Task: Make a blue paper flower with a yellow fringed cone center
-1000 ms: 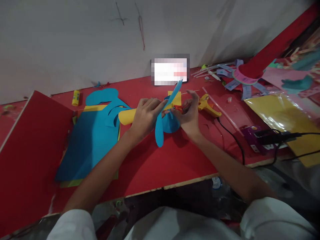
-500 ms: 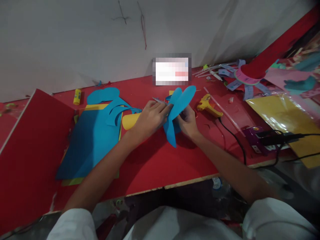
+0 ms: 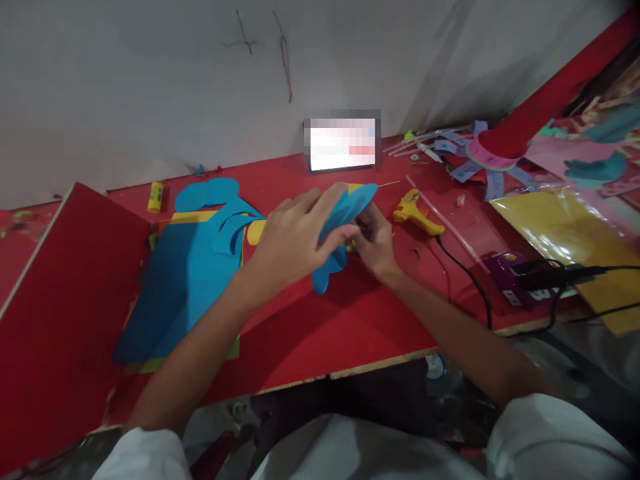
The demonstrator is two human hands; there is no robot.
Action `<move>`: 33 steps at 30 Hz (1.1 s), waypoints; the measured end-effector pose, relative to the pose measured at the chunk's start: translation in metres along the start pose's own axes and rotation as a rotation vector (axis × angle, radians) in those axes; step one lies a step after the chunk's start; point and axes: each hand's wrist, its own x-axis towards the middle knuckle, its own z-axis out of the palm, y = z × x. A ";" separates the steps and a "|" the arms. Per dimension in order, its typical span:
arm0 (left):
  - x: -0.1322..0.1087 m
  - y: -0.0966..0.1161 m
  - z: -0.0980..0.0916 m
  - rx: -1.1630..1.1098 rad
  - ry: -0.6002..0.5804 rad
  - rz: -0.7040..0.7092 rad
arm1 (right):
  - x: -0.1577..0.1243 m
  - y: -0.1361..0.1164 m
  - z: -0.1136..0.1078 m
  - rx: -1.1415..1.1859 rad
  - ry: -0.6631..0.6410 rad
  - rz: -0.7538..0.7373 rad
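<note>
A blue paper cutout [image 3: 350, 205] with rounded, petal-like lobes is held up between my two hands over the red table [image 3: 320, 333]. My left hand [image 3: 300, 230] grips it from the left, its thumb on the near side and its fingers beyond. At the cutout's right edge, my right hand [image 3: 375, 243] has its fingers curled in against the paper, partly hidden. A small yellow bit shows by those fingers; I cannot tell what it is. Behind my left hand, a rolled yellow paper [image 3: 254, 233] partly shows.
Blue sheets [image 3: 170, 287] and curved blue cutouts [image 3: 207, 193] lie left, near a yellow glue stick [image 3: 155, 197]. A yellow glue gun [image 3: 417, 215] with a cord lies right. A blurred screen [image 3: 343, 143] stands at the wall. A red board [image 3: 65, 320] rises at far left.
My left hand has shifted toward me and wrapped its thumb round the blue cutout. The cutout has tilted lower and turned. A thin grey pointed thing beyond my left fingers is now hidden.
</note>
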 end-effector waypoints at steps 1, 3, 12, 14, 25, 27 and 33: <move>-0.001 0.009 0.001 0.056 0.002 0.001 | -0.001 -0.002 0.000 -0.024 0.014 -0.033; -0.004 0.021 0.004 0.173 -0.006 -0.011 | -0.001 -0.006 0.002 -0.083 0.065 -0.099; -0.006 -0.030 0.009 0.208 0.038 -0.276 | 0.008 -0.010 -0.001 0.051 0.100 -0.076; -0.005 -0.042 0.012 0.130 0.099 -0.235 | 0.011 -0.010 -0.001 0.156 0.114 -0.052; 0.005 -0.058 0.021 -0.058 0.070 -0.290 | 0.009 -0.010 0.008 0.317 -0.099 0.146; 0.004 -0.062 0.017 -0.032 0.087 -0.292 | 0.011 -0.010 0.004 0.302 -0.055 0.127; 0.001 -0.071 0.008 -0.003 0.103 -0.297 | 0.024 -0.010 -0.015 0.222 0.108 0.048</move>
